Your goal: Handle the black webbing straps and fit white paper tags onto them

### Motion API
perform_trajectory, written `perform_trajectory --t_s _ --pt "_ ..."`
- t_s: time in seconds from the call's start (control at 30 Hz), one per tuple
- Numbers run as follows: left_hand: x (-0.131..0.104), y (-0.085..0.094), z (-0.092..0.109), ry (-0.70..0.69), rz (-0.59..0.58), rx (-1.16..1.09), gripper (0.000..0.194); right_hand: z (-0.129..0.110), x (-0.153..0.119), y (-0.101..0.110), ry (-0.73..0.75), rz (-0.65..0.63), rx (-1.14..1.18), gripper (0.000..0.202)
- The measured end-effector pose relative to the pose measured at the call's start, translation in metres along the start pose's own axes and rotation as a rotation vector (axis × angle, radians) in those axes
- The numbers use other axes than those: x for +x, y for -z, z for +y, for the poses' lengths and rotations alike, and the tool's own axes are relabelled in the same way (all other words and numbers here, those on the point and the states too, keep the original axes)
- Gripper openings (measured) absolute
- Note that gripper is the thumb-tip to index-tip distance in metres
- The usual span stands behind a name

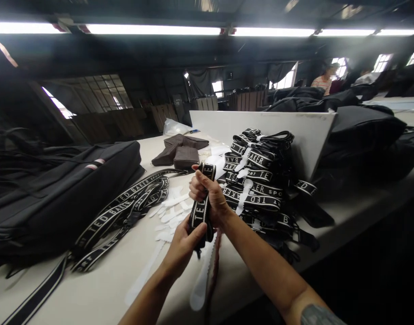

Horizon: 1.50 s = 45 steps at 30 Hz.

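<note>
A folded black strap with white lettering [199,212] is held upright over the table. My left hand [186,239] grips its lower end, thumb across the front. Higher up, my right hand [208,192] is closed around the same strap near its top. Just right of my hands stands a tall pile of folded lettered straps [252,176] with white bands around them. White paper strips [174,210] lie spread to the left, and a long white strip [200,289] lies below my hands. Loose lettered straps [115,210] stretch across the table further left.
A large black bag [64,194] fills the left side. Dark brown pouches [186,155] and a clear plastic bag [174,126] lie at the back. A white board [261,119] stands behind the pile, with black bags [362,131] beyond it. A person [323,83] is in the far background.
</note>
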State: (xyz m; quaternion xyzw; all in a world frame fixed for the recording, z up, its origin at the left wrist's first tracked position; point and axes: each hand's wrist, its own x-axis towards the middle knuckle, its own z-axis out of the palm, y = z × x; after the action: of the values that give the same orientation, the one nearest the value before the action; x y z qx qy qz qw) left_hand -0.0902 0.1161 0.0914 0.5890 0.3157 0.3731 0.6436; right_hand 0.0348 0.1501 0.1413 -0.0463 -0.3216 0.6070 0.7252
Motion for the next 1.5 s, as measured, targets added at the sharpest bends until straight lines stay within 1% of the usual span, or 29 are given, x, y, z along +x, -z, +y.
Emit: perform_trajectory --t_s 0.07,0.13,0.2,0.27,0.33,0.37,0.43,0.57,0.63,0.7,0.77,0.83,0.9,0.97,1.03,1.07,1.13,1.17,1.2,1.23,1.27,1.3,1.33,1.37,1.4,1.43,1.47,1.5 --pt "0.010 0.002 0.000 0.011 0.019 -0.025 0.044 0.006 0.007 0.009 0.048 0.047 -0.016 0.030" --pt "0.020 0.010 0.001 0.067 -0.015 0.007 0.044 0.013 0.013 0.021 0.009 0.078 0.032 0.029" --pt "0.028 0.022 0.002 0.128 -0.102 0.034 0.043 0.020 0.017 0.032 -0.080 0.100 0.119 0.025" --pt "0.030 0.034 0.002 0.156 -0.200 0.013 0.041 0.025 0.016 0.040 -0.153 0.104 0.185 0.023" --pt "0.029 0.041 0.001 0.169 -0.263 -0.032 0.046 0.028 0.013 0.043 -0.179 0.106 0.204 0.023" --pt "0.027 0.043 0.001 0.176 -0.273 -0.055 0.049 0.029 0.011 0.042 -0.178 0.108 0.201 0.024" --pt "0.025 0.045 0.002 0.197 -0.249 -0.107 0.051 0.030 0.009 0.040 -0.155 0.109 0.208 0.027" --pt "0.031 0.051 0.006 0.237 -0.136 -0.239 0.041 0.032 0.017 0.040 -0.072 0.108 0.282 0.028" --pt "0.038 0.059 0.007 0.231 -0.100 -0.245 0.039 0.037 0.028 0.043 -0.092 0.137 0.317 0.029" --pt "0.046 0.069 0.007 0.188 -0.056 -0.203 0.040 0.046 0.042 0.046 -0.148 0.164 0.312 0.032" --pt "0.052 0.080 0.007 0.124 -0.014 -0.148 0.042 0.057 0.057 0.047 -0.175 0.173 0.230 0.037" --pt "0.056 0.091 0.007 0.073 0.012 -0.090 0.043 0.067 0.069 0.046 -0.165 0.177 0.088 0.040" --pt "0.059 0.100 0.007 0.045 0.030 -0.016 0.043 0.073 0.074 0.048 -0.154 0.169 -0.083 0.045" --pt "0.059 0.110 0.009 0.014 0.093 0.033 0.044 0.072 0.072 0.053 -0.178 0.143 -0.275 0.050" --pt "0.058 0.121 0.014 -0.052 0.221 0.030 0.043 0.064 0.064 0.062 -0.232 0.149 -0.520 0.050" --pt "0.056 0.128 0.018 -0.100 0.306 0.009 0.042 0.059 0.058 0.067 -0.264 0.170 -0.676 0.046" --pt "0.052 0.144 0.028 -0.213 0.487 -0.038 0.039 0.055 0.044 0.075 -0.331 0.203 -1.021 0.028" --pt "0.049 0.152 0.032 -0.265 0.565 -0.057 0.037 0.056 0.037 0.076 -0.357 0.187 -1.177 0.018" --pt "0.047 0.159 0.037 -0.312 0.633 -0.074 0.035 0.061 0.029 0.076 -0.377 0.126 -1.302 0.011" --pt "0.044 0.166 0.040 -0.354 0.686 -0.090 0.031 0.067 0.023 0.073 -0.398 0.020 -1.391 0.008" --pt "0.042 0.172 0.042 -0.388 0.723 -0.105 0.028 0.076 0.016 0.069 -0.424 -0.112 -1.448 0.010" --pt "0.041 0.176 0.043 -0.414 0.743 -0.123 0.024 0.085 0.010 0.063 -0.450 -0.244 -1.487 0.017" --pt "0.041 0.179 0.043 -0.433 0.747 -0.146 0.022 0.095 0.005 0.056 -0.474 -0.359 -1.531 0.030" --pt "0.041 0.181 0.042 -0.448 0.743 -0.171 0.020 0.104 0.000 0.050 -0.496 -0.447 -1.590 0.045" --pt "0.042 0.182 0.040 -0.457 0.731 -0.199 0.020 0.111 -0.005 0.044 -0.507 -0.506 -1.666 0.058" --pt "0.043 0.181 0.038 -0.457 0.709 -0.222 0.021 0.117 -0.009 0.039 -0.497 -0.542 -1.751 0.066" --pt "0.045 0.181 0.036 -0.455 0.688 -0.242 0.023 0.122 -0.011 0.035 -0.467 -0.575 -1.827 0.068" --pt "0.046 0.180 0.035 -0.450 0.668 -0.256 0.025 0.124 -0.014 0.033 -0.426 -0.623 -1.881 0.064"
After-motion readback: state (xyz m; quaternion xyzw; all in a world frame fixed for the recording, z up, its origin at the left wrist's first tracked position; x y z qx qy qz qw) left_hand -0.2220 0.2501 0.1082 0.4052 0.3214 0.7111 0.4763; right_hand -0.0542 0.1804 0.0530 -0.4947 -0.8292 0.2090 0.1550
